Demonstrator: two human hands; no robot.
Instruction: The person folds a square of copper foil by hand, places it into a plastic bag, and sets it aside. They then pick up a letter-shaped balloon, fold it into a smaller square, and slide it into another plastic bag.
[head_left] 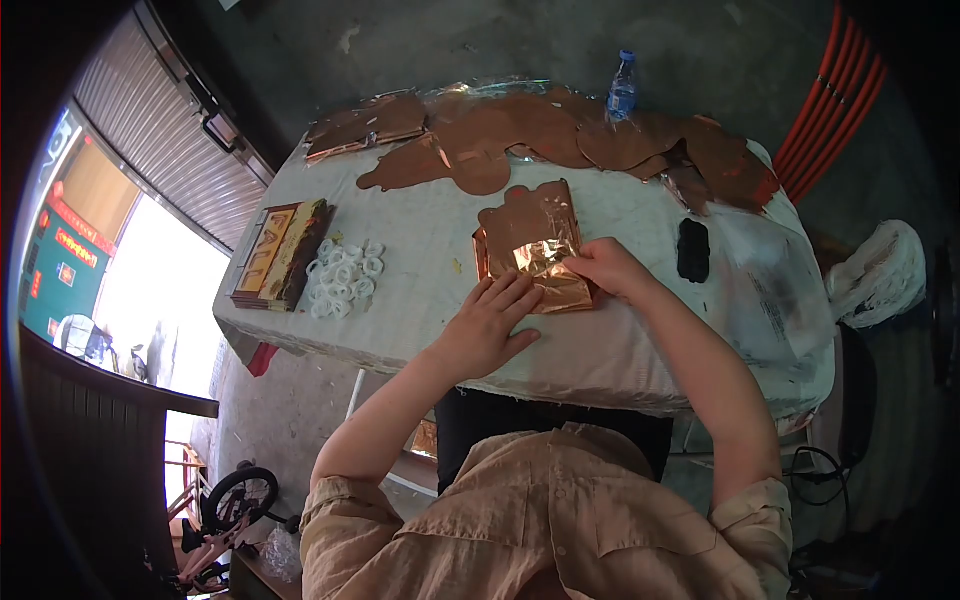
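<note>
A copper-coloured foil piece (548, 255), which looks like a flat uninflated foil balloon, lies partly folded on the table in front of me. Its upper part has a scalloped outline and a dull brown surface; the lower part is shiny and creased. My left hand (492, 318) rests flat on its lower left edge, fingers stretched out. At the right edge, my right hand (610, 268) is closed, thumb and fingers pinching the foil. What lies beneath the folded part is hidden.
More flat copper foil pieces (520, 135) spread along the table's far side, with a water bottle (622, 88) there. Left are white rings (345, 280) and a stack of printed packs (280, 255). A black object (692, 250) and clear plastic (775, 290) lie right on the white-covered table (420, 240).
</note>
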